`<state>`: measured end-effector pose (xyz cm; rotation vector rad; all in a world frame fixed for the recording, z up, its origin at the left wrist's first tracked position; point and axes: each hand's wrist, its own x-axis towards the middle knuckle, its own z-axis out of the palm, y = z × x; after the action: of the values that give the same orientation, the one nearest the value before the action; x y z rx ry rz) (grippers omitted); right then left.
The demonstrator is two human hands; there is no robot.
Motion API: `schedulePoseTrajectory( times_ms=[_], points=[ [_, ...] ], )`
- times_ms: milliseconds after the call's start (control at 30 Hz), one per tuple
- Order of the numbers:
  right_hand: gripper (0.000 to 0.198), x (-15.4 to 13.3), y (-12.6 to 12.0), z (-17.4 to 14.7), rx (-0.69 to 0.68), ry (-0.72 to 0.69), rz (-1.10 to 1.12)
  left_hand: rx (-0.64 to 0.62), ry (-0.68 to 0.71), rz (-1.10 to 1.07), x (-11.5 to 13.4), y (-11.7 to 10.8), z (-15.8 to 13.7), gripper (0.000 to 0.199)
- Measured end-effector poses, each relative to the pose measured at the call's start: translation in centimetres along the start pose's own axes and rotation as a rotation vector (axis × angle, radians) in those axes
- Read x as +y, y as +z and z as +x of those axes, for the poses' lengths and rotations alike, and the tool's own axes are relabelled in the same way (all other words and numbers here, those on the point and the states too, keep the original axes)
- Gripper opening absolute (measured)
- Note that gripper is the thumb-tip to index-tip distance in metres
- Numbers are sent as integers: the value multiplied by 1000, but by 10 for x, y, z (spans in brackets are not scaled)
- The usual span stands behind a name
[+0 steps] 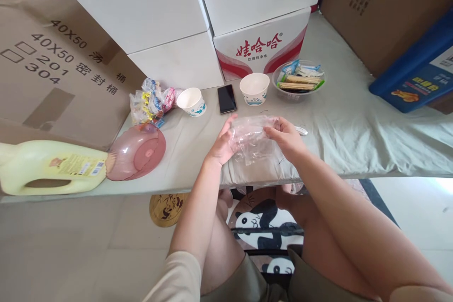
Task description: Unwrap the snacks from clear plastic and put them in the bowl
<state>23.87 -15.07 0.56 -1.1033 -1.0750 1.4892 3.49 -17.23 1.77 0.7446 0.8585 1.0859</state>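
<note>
A clear plastic bag (249,137) is held up between my two hands, just above the cloth-covered surface near its front edge. My left hand (223,142) grips the bag's left side; its thumb points up and the other fingers are partly hidden by the plastic. My right hand (285,137) pinches the upper right edge of the bag between thumb and fingers. A small white object (301,130) lies partly hidden behind my right hand. Beyond the bag stand a white paper bowl (255,90), a black phone (227,99) lying flat, and a second paper bowl (192,103).
At the back right, a clear plastic bowl (299,92) holds wrapped packets and sticks. Left are crumpled colourful wrappers (152,104), a tipped pink translucent bowl (141,153) and a yellow jug (53,165) on its side. White boxes (170,52) and a blue container (414,71) border the surface.
</note>
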Motion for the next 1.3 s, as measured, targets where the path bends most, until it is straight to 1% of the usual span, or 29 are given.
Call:
schedulePoseTrajectory(
  times_ms=[33,67,100,133,167,233,300,333,400,467,533,667,767,833,867,933,1000,1033,1067,1100,1133,1167,1200,1233,1267,1300],
  points=[
    [40,1,0,1,49,0,11,2,-36,39,-3,0,1,89],
    [43,1,-1,1,82,9,16,28,-61,77,-5,1,3,82],
    [45,0,-3,1,88,24,11,72,-70,111,-7,1,4,73],
    [47,-1,-5,0,59,43,-8,122,-67,136,-8,1,5,64],
    [46,-2,-8,-1,0,61,-40,163,-56,148,-8,1,6,57],
    [38,-5,-14,-4,-155,77,-113,196,-19,138,-5,2,6,48],
    [32,-6,-17,-7,-256,48,-128,179,8,120,-3,2,5,43],
    [32,-6,-17,-8,-268,30,-102,170,8,127,-2,2,5,41],
    [34,-6,-16,-9,-256,24,-36,171,-4,179,-4,3,6,36],
    [36,-5,-13,-9,-238,57,-9,191,-15,254,-7,5,7,31],
    [34,-6,-10,-9,-225,79,16,203,5,291,-8,6,6,29],
    [35,-15,-11,-12,-239,68,215,130,91,208,3,6,-4,30],
    [22,-21,-15,-13,-298,73,311,87,125,129,13,2,-12,29],
    [30,-21,-16,-13,-317,88,291,54,102,123,16,-2,-13,28],
    [34,-19,-16,-13,-294,87,256,36,87,139,15,-4,-11,30],
    [37,-14,-14,-10,-193,74,169,19,71,230,11,-8,-6,39],
    [50,-7,-11,-7,-58,57,103,73,117,362,5,-12,2,35],
    [57,-5,-10,-4,15,50,89,147,173,423,1,-13,6,33],
    [58,-2,-8,-2,89,36,83,251,244,472,-2,-14,9,37],
    [51,-1,-7,-1,172,12,72,369,319,507,-5,-15,12,41],
    [41,-1,-6,-1,252,-16,46,469,384,532,-8,-15,15,41],
    [31,-1,-4,-1,311,-50,1,528,425,555,-11,-14,17,36],
    [24,-2,-2,-3,339,-95,-62,537,442,575,-13,-12,18,31],
    [20,-2,1,-6,335,-151,-136,497,438,587,-15,-10,19,31],
    [17,-3,3,-10,301,-208,-205,422,419,586,-18,-6,19,34],
    [16,-2,6,-14,238,-255,-254,335,394,573,-20,-2,19,42]
  ],
)
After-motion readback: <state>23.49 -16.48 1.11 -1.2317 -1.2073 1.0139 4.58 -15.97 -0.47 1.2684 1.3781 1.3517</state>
